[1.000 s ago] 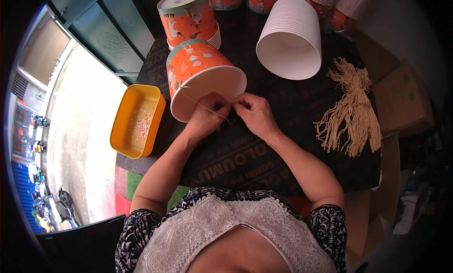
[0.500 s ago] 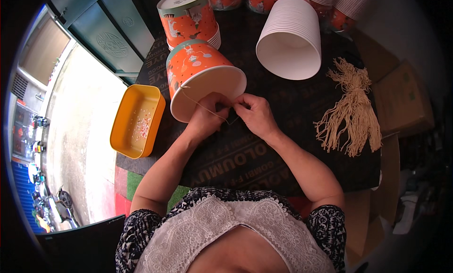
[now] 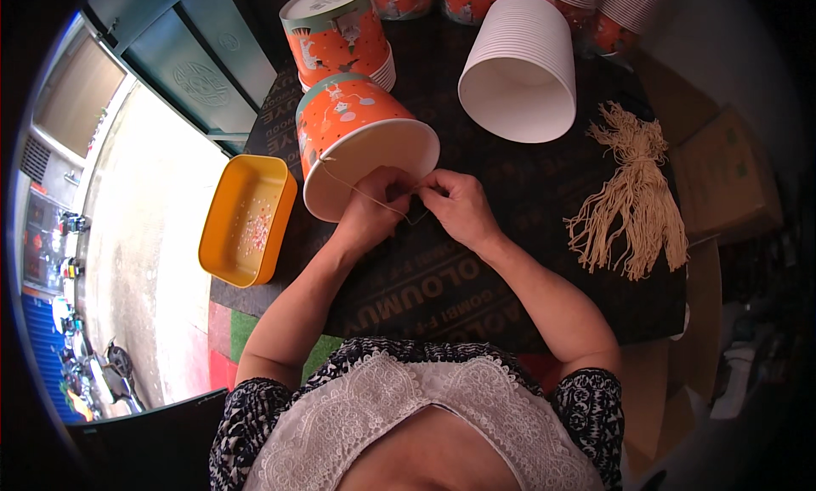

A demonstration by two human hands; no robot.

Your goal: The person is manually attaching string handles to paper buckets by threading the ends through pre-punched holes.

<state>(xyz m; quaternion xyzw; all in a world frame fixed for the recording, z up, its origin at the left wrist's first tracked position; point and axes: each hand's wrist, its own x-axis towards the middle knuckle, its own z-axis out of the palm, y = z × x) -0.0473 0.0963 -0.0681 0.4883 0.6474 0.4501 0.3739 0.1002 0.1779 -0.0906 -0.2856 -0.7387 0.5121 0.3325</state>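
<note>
An orange paper bucket (image 3: pixel 353 130) lies on its side on the dark table, its white open mouth facing me. My left hand (image 3: pixel 374 206) and my right hand (image 3: pixel 457 204) meet at the lower rim of that mouth. Both pinch a thin beige string (image 3: pixel 353 188) that runs from the bucket's left side to my fingers. The fingertips hide the string's end.
A stack of white buckets (image 3: pixel 518 70) lies on its side at the back right. Another orange bucket stack (image 3: pixel 338 32) stands behind. A bundle of beige strings (image 3: pixel 633 194) lies at right. A yellow tray (image 3: pixel 245 219) sits at the table's left edge, and a cardboard box (image 3: pixel 731 181) stands beyond the right edge.
</note>
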